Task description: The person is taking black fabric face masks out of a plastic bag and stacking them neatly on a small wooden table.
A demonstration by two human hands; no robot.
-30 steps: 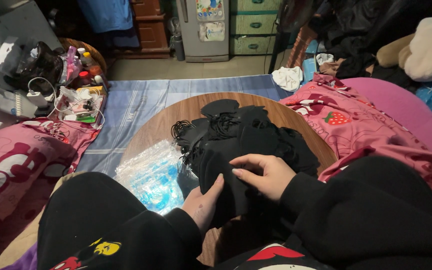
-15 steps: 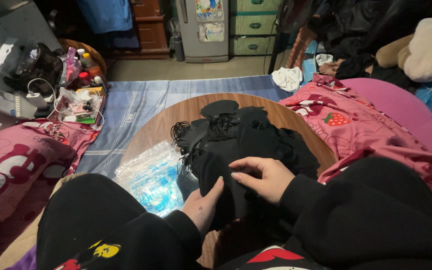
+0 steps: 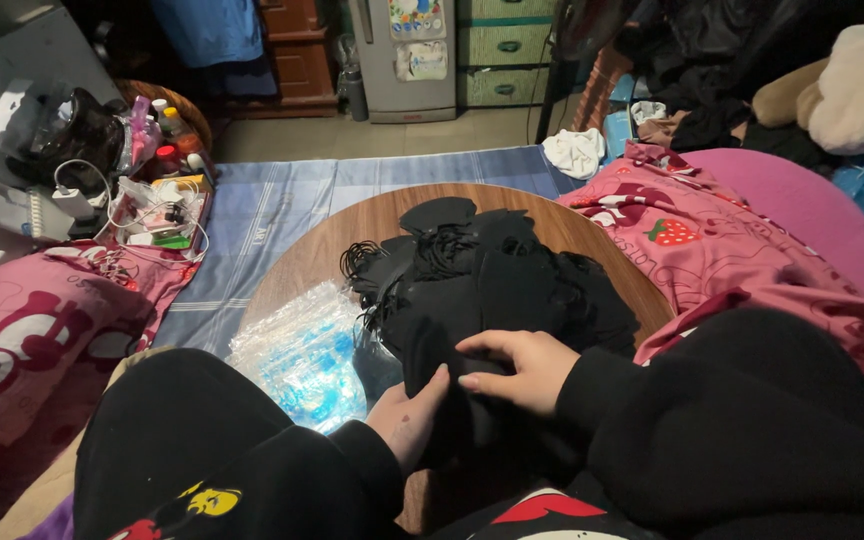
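While both hands, left hand (image 3: 407, 420) and right hand (image 3: 517, 368), grip it closed, the black mask pile (image 3: 497, 290) covers the round table (image 3: 322, 255).

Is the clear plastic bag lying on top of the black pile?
No, the clear plastic bag lies on the round wooden table beside the black pile, to its left.

A crinkled clear plastic bag (image 3: 297, 352) with blue contents lies on the round wooden bench (image 3: 347, 245), at its left edge. A blue striped mat (image 3: 282, 215) covers the floor beyond. Pink strawberry-print bedding (image 3: 712, 235) lies on the right, a matching pink cushion (image 3: 22, 330) on the left. A white cloth (image 3: 574, 152) sits near a grey cabinet (image 3: 402, 55).
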